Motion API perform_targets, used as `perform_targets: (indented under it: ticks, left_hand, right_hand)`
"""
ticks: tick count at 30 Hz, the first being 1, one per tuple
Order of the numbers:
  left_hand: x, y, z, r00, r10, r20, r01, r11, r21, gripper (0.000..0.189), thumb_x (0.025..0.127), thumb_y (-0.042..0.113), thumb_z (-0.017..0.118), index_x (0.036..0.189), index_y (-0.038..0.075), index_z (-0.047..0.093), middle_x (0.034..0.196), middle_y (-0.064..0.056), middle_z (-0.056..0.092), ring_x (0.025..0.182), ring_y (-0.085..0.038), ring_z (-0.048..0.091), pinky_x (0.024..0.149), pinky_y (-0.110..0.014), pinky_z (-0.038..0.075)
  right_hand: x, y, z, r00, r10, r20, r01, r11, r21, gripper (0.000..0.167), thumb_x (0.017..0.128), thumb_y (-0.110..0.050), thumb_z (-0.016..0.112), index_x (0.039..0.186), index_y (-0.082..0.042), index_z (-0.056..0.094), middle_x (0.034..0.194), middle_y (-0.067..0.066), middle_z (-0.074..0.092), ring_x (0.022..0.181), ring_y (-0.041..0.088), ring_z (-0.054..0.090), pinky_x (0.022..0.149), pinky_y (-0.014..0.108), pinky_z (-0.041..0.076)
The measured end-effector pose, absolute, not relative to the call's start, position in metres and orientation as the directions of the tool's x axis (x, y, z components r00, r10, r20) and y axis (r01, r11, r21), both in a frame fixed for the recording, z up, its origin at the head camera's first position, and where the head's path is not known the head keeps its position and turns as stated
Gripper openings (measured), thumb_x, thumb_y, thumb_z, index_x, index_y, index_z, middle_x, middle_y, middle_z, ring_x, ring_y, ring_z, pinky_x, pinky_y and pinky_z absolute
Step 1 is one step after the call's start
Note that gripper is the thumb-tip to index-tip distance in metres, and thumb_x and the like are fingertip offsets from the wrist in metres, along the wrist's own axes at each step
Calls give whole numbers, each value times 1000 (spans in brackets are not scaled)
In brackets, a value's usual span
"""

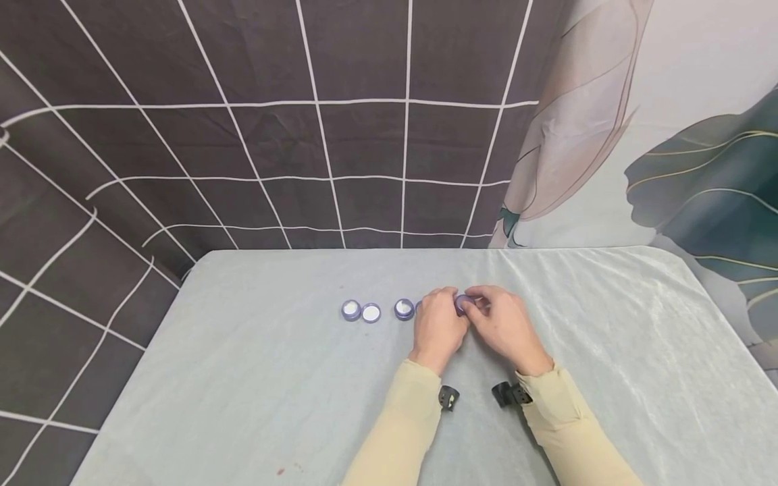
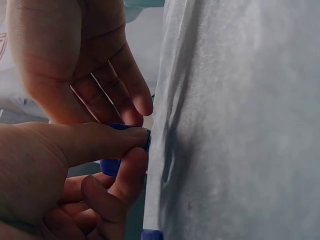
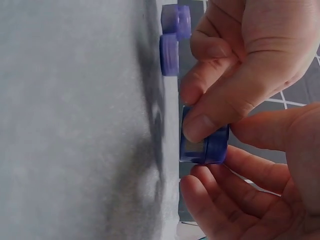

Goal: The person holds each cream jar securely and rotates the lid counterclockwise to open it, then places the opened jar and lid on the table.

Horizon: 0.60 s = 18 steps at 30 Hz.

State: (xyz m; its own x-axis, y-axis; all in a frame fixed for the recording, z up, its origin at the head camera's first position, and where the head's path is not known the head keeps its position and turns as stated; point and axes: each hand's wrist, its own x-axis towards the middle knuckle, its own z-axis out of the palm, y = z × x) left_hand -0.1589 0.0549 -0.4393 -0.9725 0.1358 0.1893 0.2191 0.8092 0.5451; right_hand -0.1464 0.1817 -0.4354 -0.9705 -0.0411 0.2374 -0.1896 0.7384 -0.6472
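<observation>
A small round purple jar [image 3: 194,156] is held between both hands, just above the cloth. My left hand [image 1: 439,327] pinches its lower part, the thumb [image 3: 200,129] lying across the side. The right hand [image 1: 504,322] grips the upper rim, thumb on one side and fingers on the other. In the head view the purple jar [image 1: 463,304] shows between the hands, partly covered by fingers. To the left of my left hand stands another purple jar [image 1: 404,309] with a pale inside, and beside it a purple piece [image 1: 418,307] mostly hidden by that hand.
Farther left on the pale cloth-covered table [image 1: 243,378] lie a purple jar [image 1: 351,310] and a flat purple-rimmed white disc [image 1: 371,312], close together. A dark gridded curtain [image 1: 358,135] hangs behind the table, with a leaf-patterned curtain [image 1: 608,169] at the right.
</observation>
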Motion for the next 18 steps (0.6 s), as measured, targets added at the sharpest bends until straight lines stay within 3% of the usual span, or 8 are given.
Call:
perform_targets:
  ticks: [12, 18]
  left_hand:
    - [-157, 50, -432, -975, 134, 179, 214, 798, 563, 43, 81, 22, 81, 121, 7, 72, 112, -8, 73, 101, -27, 70, 87, -36, 55]
    - [-157, 47, -431, -968, 130, 217, 233, 790, 568, 42, 82, 20, 80, 120, 7, 72, 110, -7, 74, 102, -25, 70, 87, -34, 55]
  right_hand:
    - [-149, 179, -430, -959, -45, 279, -217, 750, -625, 30, 90, -22, 75, 108, 2, 73, 89, 11, 73, 75, 22, 69, 72, 44, 54]
    - [-152, 176, -428, -957, -42, 287, -214, 768, -603, 32, 87, -24, 77, 107, 1, 74, 91, 13, 73, 80, 26, 67, 76, 47, 52]
